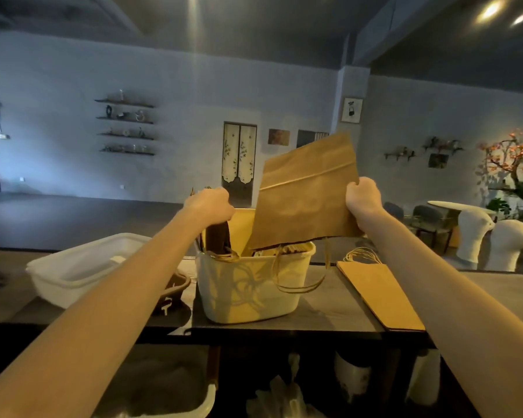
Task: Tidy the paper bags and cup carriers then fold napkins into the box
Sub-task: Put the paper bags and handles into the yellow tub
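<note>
On the counter (329, 315) stands a pale bin (248, 291) with brown paper bags upright inside it, their twine handles drooping over its front rim. Above the bin's right half, the right hand (363, 197) grips the right edge of a flat bag (307, 194), fingers curled round it, holding it tilted with its open end and handles pointing down into the bin. The left hand (209, 204) is closed over the top of the upright bags (216, 239) at the bin's left side. Another flat bag (381, 294) lies on the counter just right of the bin, handles toward the far edge. Left of the bin sits a white lidded box (82, 267), with a dark bowl (172, 289) between the two, partly hidden by the left forearm.
</note>
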Tool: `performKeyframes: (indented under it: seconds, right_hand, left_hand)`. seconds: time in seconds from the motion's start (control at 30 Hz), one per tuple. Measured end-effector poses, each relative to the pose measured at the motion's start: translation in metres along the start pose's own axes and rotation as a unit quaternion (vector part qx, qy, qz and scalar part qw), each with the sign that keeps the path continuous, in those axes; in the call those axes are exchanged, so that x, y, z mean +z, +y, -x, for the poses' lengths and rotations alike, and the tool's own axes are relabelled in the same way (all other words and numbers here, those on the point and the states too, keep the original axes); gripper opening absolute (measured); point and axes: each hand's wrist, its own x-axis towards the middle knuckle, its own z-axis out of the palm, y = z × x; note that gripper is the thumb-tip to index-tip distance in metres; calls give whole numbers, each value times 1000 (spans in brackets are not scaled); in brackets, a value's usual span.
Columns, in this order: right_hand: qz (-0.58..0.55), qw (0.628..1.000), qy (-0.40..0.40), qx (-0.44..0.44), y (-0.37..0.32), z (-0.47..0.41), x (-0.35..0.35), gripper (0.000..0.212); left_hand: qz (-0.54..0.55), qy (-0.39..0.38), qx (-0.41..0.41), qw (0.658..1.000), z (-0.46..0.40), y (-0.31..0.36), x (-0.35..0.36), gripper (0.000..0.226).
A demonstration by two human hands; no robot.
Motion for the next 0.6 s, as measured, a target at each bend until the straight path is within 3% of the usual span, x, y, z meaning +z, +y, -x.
performKeyframes:
  seconds: [0.23,0.4,0.5,0.6]
  right_hand:
    - [99,989,-68,-85,-44,21,42,31]
    - [194,933,-283,-111,-73,38,74,19]
    - [180,901,-383,-97,-79,50,87,21]
    - [203,895,-367,-149,-76,61,105,27]
  left_hand:
    - [84,27,-2,996,16,-31,-3,23]
    - [165,39,15,985,25,-43,4,22]
    - [202,61,13,977,27,-49,4,19]
    - [233,79,6,969,27,-53,5,10]
